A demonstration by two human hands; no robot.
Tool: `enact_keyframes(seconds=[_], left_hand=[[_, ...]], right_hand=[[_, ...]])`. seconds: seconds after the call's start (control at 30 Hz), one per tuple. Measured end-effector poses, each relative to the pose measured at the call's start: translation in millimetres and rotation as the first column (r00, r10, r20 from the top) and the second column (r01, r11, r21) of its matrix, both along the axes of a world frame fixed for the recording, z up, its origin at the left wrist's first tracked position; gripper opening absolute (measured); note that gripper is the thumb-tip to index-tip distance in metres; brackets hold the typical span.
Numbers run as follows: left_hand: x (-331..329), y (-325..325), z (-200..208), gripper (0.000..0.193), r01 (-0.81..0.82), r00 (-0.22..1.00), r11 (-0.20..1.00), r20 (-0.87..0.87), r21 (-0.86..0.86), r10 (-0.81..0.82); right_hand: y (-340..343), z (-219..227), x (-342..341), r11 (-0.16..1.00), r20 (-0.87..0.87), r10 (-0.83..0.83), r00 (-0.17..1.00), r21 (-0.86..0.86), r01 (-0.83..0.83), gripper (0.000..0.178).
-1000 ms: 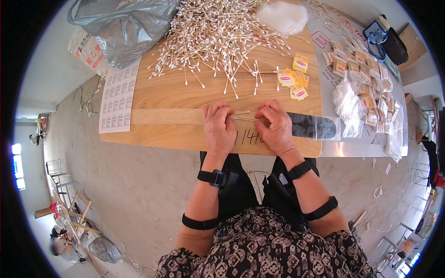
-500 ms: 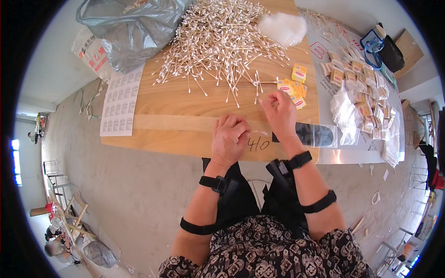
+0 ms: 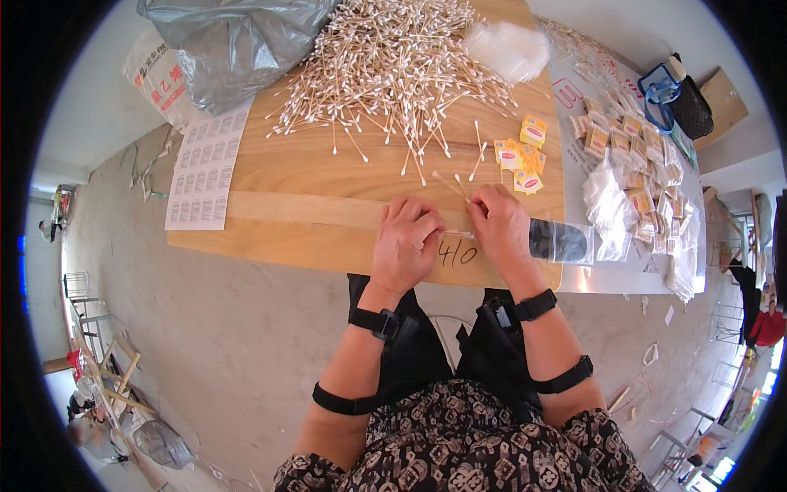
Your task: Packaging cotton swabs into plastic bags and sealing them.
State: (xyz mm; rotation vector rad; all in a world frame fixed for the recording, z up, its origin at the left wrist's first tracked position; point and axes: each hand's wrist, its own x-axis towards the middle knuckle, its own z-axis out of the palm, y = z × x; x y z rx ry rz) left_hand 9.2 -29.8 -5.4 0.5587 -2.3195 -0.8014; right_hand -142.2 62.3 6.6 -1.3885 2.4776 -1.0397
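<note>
Two pinches on cotton swabs (image 3: 461, 234), in left hand (image 3: 405, 243) and right hand (image 3: 500, 228), above wooden table (image 3: 270, 234) near front edge. Looks featherlight, stiff, soft-tipped; may snap; best held mid-shaft.

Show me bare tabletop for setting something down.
Bare light-brown wooden tabletop lies right of the white printed paper sheet, between the heap of white-tipped wooden cotton swabs and the long pale strip; another patch, nearer, lies left of the left hand. Crowded: under the heap and at right, around the yellow cards.
</note>
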Motion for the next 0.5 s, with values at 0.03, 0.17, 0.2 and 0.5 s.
enact_keyframes(seconds=[0.03, 0.17, 0.2, 0.5], left_hand=[[-0.8, 0.3, 1.7, 0.017, 0.01, 1.0, 1.0, 0.015, 0.011, -0.01], [-4.9, 4.1, 9.0, 0.025, -0.054, 0.999, 0.998, 0.007, 0.026, 0.054], [-5.5, 4.8, 10.5, 0.029, -0.073, 0.997, 0.997, -0.007, -0.03, 0.073], [-1.5, 4.7, 10.0, 0.026, -0.023, 0.996, 0.999, 0.086, -0.046, 0.027]], right_hand=[[4.1, -0.3, -0.3, 1.0, -0.001, -0.001, 1.0, 0.002, 0.001, 0.006], [11.0, -2.3, 1.6, 0.998, 0.036, 0.056, 0.998, -0.025, -0.055, 0.006], [11.1, -2.3, 2.1, 0.994, 0.071, 0.092, 0.993, -0.066, -0.088, 0.007], [-12.8, 16.9, -35.7, 0.94, -0.086, -0.273, 0.958, 0.191, 0.284, 0.035]])
